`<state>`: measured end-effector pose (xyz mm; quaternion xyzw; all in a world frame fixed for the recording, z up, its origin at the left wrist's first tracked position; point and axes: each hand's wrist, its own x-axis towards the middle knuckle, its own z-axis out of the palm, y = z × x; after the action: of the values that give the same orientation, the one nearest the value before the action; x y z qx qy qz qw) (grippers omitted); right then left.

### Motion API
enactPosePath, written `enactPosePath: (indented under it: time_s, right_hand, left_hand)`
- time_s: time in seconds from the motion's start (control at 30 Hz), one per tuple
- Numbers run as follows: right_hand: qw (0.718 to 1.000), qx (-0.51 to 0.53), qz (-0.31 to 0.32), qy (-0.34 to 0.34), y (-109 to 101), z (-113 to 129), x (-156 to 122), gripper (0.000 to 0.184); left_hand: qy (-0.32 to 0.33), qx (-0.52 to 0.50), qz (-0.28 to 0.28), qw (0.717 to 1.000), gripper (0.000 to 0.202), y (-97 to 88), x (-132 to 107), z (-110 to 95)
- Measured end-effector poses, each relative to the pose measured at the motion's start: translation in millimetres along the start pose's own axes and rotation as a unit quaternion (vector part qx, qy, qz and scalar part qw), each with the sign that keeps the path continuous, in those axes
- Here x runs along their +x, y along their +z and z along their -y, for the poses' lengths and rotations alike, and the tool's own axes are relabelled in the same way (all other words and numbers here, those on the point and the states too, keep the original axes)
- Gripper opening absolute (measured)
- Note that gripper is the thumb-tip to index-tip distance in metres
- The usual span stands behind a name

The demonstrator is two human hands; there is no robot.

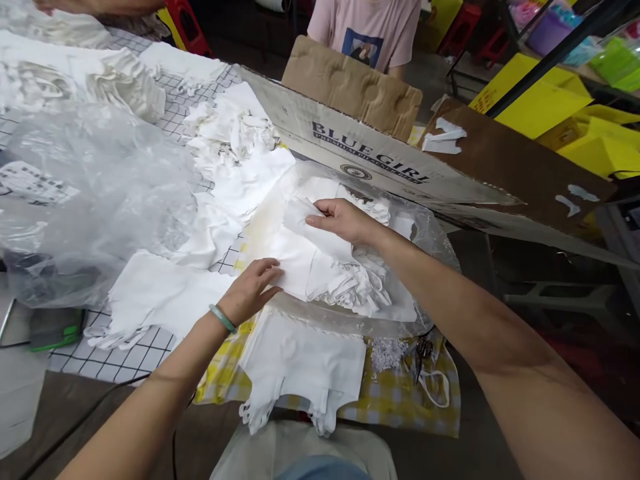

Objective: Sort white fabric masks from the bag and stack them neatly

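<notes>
My right hand (345, 221) is closed, thumb and fingers pinching a folded white garment (307, 220) above a pile of similar garments. That pile (295, 263) lies on a clear plastic bag (430, 250). Next to the pile's left edge is my left hand (256, 285), its fingers apart and a pale green bangle (223, 319) on the wrist. The fingertips seem to touch the white cloth. Closer to me, a white strappy top (305, 360) lies flat, straps toward my lap.
Stacks of white garments (120, 80) and a crumpled plastic bag (115, 193) cover the left table. A cardboard box wall (360, 147) stands along the far side. Small clear pieces (387, 353) and scissors (424, 350) lie near right. Another person (365, 30) is beyond the box.
</notes>
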<state>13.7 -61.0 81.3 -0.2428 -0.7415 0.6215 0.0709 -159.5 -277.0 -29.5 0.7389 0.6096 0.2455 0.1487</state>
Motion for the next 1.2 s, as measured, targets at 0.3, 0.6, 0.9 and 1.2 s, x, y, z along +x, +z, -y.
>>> enactPosePath:
  time_s: [0.3, 0.6, 0.9, 1.2]
  right_hand:
    - [0.999, -0.012, 0.043, 0.030, 14.1, 10.9, 1.9, 0.028]
    - [0.998, -0.017, 0.049, 0.034, 31.4, 4.4, 4.8, 0.031]
    - [0.989, 0.088, 0.017, 0.116, 32.4, -4.2, 8.4, 0.029]
    - [0.990, -0.046, -0.078, 0.106, 25.1, -9.4, 6.0, 0.034]
  left_hand:
    - [0.043, -0.014, 0.016, 0.999, 0.013, -13.5, 11.8, -4.3]
    - [0.035, -0.018, -0.008, 0.999, 0.014, -39.9, 45.0, -18.9]
    - [-0.005, -0.018, 0.005, 1.000, 0.018, -57.2, 93.5, -11.5]
    - [-0.008, -0.054, -0.105, 0.993, 0.012, -57.9, 120.1, -18.4]
